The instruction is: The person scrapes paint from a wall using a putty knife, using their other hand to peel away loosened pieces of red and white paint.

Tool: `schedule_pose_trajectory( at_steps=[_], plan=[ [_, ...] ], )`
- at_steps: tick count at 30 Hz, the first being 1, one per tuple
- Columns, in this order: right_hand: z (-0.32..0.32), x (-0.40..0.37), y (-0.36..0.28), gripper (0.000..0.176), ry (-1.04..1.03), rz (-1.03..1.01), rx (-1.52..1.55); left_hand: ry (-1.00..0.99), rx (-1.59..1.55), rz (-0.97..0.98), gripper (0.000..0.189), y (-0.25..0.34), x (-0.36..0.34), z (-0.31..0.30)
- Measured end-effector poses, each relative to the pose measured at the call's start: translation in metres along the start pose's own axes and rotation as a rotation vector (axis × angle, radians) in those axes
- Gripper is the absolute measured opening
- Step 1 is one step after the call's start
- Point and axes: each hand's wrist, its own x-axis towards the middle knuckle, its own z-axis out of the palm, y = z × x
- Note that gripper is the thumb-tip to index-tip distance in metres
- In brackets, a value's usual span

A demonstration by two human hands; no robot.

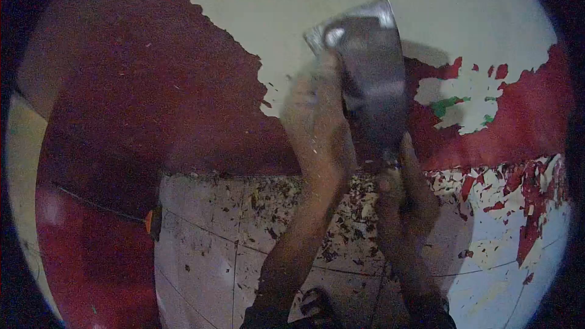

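Note:
A wide metal scraper [378,79] is held up in front of the wall, its broad shiny edge at the top and its narrow end pointing down toward me. My right hand [405,189] is closed around the handle at the lower end. At the blade's left side is my left hand [314,106], its fingers closed against the metal near the top corner and smeared by motion. Behind the tool, the red paint [177,85] has a ragged edge against a bare pale area [262,0] of the wall.
Dark and red paint flakes [353,225] litter the tiled floor [201,256] along the wall's base. Right of the scraper, a pale patch with green bits [469,106] breaks the red. An orange-and-dark object [150,223] sits at the left. A dark shoe [314,301] shows below.

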Motion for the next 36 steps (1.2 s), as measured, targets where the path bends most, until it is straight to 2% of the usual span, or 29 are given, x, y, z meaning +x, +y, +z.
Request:
schedule_pose_trajectory(
  at_steps=[2, 3, 4, 7, 10, 12, 16, 19, 22, 24, 26, 28, 30, 32, 33, 35, 36],
  plan=[
    [0.0, 0.001, 0.0, 0.048, -0.015, -0.048, 0.078, 0.019, 0.041, -0.003, 0.035, -0.007, -0.002, 0.001],
    [-0.001, 0.003, -0.004, 0.048, -0.05, -0.01, 0.17, 0.019, 0.045, -0.003, 0.035, -0.009, -0.001, 0.002],
    [-0.003, 0.003, -0.007, 0.049, -0.091, 0.035, 0.258, 0.017, 0.052, -0.01, 0.036, -0.011, -0.001, 0.002],
    [-0.007, 0.004, -0.015, 0.049, -0.133, 0.304, 0.188, -0.007, 0.082, -0.037, 0.036, -0.009, -0.001, 0.001],
    [-0.01, 0.005, -0.012, 0.048, -0.024, 0.014, 0.099, 0.01, 0.058, -0.068, 0.036, -0.006, 0.001, 0.002],
    [-0.006, 0.005, -0.006, 0.048, -0.005, -0.013, 0.031, 0.02, -0.051, -0.063, 0.036, -0.012, 0.002, 0.002],
    [-0.013, 0.002, -0.02, 0.048, -0.066, 0.072, 0.144, 0.05, -0.223, -0.025, 0.033, -0.009, -0.006, 0.008],
    [-0.007, 0.006, -0.021, 0.049, -0.051, 0.114, 0.112, -0.016, -0.126, 0.014, 0.032, -0.014, -0.001, -0.004],
    [-0.025, 0.001, -0.029, 0.05, -0.196, 0.302, 0.09, 0.029, -0.045, 0.004, 0.032, -0.017, -0.006, -0.004],
    [-0.008, 0.005, -0.007, 0.051, -0.025, -0.026, -0.043, 0.04, -0.047, 0.074, 0.032, -0.019, -0.002, -0.001],
    [-0.003, 0.002, 0.002, 0.051, 0.022, -0.096, -0.056, 0.051, -0.035, 0.117, 0.033, -0.029, -0.002, -0.001],
    [-0.011, -0.002, -0.008, 0.052, -0.044, 0.067, 0.061, 0.063, 0.036, 0.128, 0.034, -0.03, -0.001, -0.004],
    [-0.02, 0.005, -0.025, 0.052, -0.139, 0.196, 0.048, 0.08, 0.197, 0.084, 0.036, -0.02, 0.002, -0.003],
    [-0.022, 0.006, -0.027, 0.052, -0.176, 0.227, 0.027, 0.053, 0.141, 0.031, 0.038, -0.009, -0.001, 0.0],
    [-0.02, 0.004, -0.026, 0.052, -0.164, 0.193, 0.02, 0.015, -0.016, 0.021, 0.039, -0.002, -0.003, 0.002],
    [-0.017, 0.001, -0.02, 0.052, -0.097, 0.098, 0.004, -0.003, -0.102, 0.016, 0.04, -0.007, -0.003, 0.0],
    [-0.015, 0.002, -0.011, 0.051, -0.037, 0.028, -0.005, 0.014, -0.035, 0.029, 0.04, -0.022, 0.001, -0.001]
  ],
)
